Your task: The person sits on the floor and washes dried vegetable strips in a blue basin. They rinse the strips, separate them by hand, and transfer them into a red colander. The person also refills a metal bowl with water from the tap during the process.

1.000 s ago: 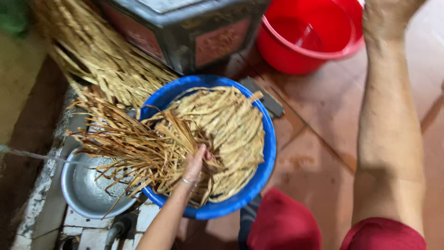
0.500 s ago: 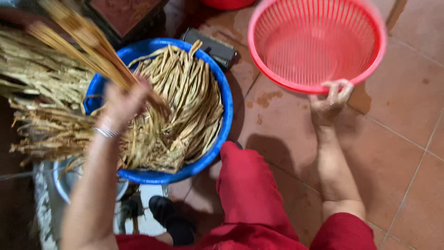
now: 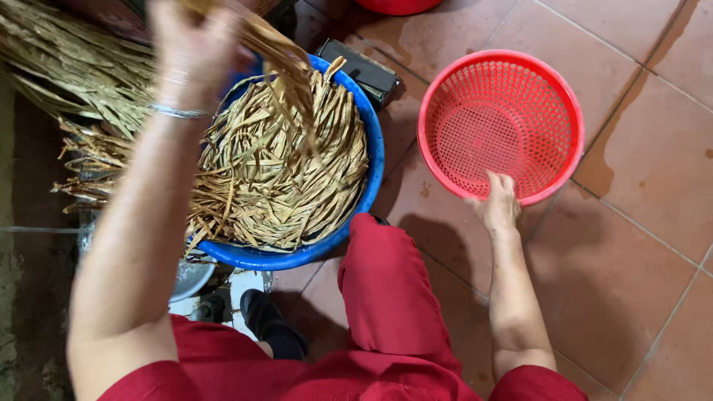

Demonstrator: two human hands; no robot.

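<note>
My left hand (image 3: 194, 46) is raised above the blue basin (image 3: 371, 160), closed on a bunch of dry straw-coloured leaf strips (image 3: 275, 52) that hang down toward it. The basin is full of the same dried strips (image 3: 275, 163). My right hand (image 3: 499, 202) grips the near rim of a red perforated plastic basket (image 3: 501, 122), which sits empty on the tiled floor to the right of the basin.
More dried strips (image 3: 67, 67) lie piled at the left, beyond the basin. A dark flat block (image 3: 364, 68) lies behind the basin. A metal bowl (image 3: 189, 278) peeks out under my left arm. My red trouser legs (image 3: 386, 297) fill the bottom. Reddish tiles (image 3: 639, 260) lie at right.
The red basket has come down from the upper right onto the floor beside the basin, held at its rim. My left hand has lifted a bunch of strips higher.
</note>
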